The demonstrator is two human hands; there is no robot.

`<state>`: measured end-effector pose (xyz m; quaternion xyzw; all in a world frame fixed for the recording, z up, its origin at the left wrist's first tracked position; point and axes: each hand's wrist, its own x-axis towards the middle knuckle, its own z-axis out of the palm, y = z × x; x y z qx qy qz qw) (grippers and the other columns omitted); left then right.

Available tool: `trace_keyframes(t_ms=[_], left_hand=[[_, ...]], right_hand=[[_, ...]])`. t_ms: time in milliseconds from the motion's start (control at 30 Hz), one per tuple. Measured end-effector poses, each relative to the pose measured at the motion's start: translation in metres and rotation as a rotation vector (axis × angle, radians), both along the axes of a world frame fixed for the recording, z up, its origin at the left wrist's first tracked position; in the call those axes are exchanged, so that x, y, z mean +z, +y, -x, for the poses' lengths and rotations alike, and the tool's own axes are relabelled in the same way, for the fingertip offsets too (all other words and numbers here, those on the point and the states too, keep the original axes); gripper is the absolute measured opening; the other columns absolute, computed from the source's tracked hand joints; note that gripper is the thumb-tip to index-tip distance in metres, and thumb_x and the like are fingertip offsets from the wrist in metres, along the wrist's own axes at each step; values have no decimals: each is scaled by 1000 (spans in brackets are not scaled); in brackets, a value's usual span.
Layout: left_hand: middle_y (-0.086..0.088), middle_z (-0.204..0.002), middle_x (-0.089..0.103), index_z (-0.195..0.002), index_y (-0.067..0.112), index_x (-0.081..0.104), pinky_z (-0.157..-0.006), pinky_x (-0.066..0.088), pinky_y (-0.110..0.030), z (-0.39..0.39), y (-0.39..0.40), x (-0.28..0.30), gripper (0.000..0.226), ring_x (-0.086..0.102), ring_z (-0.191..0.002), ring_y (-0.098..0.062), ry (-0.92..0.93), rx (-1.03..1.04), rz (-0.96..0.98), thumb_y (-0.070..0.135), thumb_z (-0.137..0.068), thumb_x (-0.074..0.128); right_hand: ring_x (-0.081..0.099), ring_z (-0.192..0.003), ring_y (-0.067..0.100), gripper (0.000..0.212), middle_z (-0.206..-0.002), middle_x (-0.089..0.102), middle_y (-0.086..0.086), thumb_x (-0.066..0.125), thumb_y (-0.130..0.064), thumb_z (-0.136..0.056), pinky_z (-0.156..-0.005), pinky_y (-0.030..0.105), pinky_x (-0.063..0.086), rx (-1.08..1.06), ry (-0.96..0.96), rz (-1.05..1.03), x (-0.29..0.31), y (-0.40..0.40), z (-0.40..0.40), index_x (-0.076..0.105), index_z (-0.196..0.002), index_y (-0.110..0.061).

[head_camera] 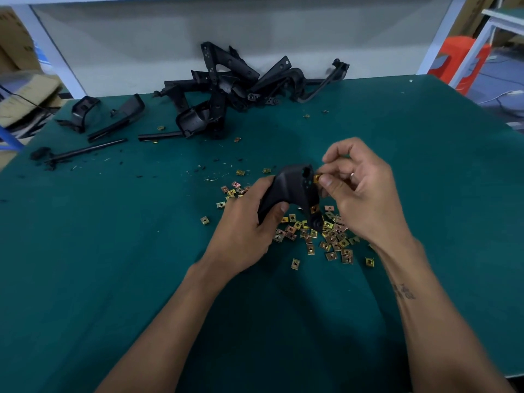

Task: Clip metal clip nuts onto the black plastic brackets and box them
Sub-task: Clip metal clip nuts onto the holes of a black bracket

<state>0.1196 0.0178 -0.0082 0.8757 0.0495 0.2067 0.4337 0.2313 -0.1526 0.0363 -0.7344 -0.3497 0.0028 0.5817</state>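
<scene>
My left hand (249, 225) grips a black plastic bracket (292, 188) just above the green table (113, 265). My right hand (360, 191) pinches a gold metal clip nut (317, 178) between thumb and forefinger, right at the bracket's upper right edge. Another clip nut (314, 209) sits on the bracket's lower tab. Beneath both hands lies a scatter of several loose clip nuts (326, 236).
A heap of black plastic brackets (226, 80) lies at the table's far edge against a grey panel. More black parts (107, 112) and a thin rod (85, 150) lie at the far left. Cardboard boxes (19, 95) stand beyond the left edge, an orange stool (459, 61) at the right.
</scene>
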Motion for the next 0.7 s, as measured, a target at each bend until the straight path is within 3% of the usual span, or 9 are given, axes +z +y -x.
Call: trace_keyframes(t_ms=[200, 433, 533, 600, 700], left_hand=[[10, -65, 61, -126, 37, 51, -47, 51, -41, 1, -2, 1, 24, 56, -47, -14, -7, -17, -8, 30, -103, 56], [14, -65, 62, -129, 33, 52, -49, 51, -35, -1, -3, 1, 27, 58, -48, -12, -4, -1, -24, 30, -102, 56], [15, -64, 61, -132, 29, 52, -52, 52, -36, -1, -2, 1, 30, 60, -50, -12, -13, 28, -42, 30, -102, 57], [13, -62, 59, -132, 27, 53, -53, 53, -37, -1, -2, 1, 30, 60, -50, -12, -22, 46, -49, 31, -102, 57], [11, -64, 59, -127, 28, 54, -53, 51, -35, -1, -2, 1, 26, 59, -51, -14, -47, 67, -70, 30, -101, 58]], right_hand=[[64, -72, 26, 18, -77, 70, -3, 60, -7, -84, -73, 49, 56, 28, -37, 70, 4, -3, -2, 57, -96, -19], [66, -74, 21, 32, -81, 71, -10, 64, 3, -90, -75, 49, 56, 19, -118, 163, 7, -4, -3, 60, -103, -25], [69, -75, 19, 37, -84, 74, -10, 66, 6, -92, -78, 44, 58, -6, -94, 154, 7, -2, -2, 60, -110, -26], [70, -74, 16, 40, -84, 75, -9, 65, 7, -93, -75, 32, 58, -28, -22, 122, 6, 2, -1, 59, -117, -25], [71, -73, 11, 46, -83, 78, -4, 66, 11, -91, -71, 19, 55, -58, 225, -19, 7, 9, 3, 60, -123, -22]])
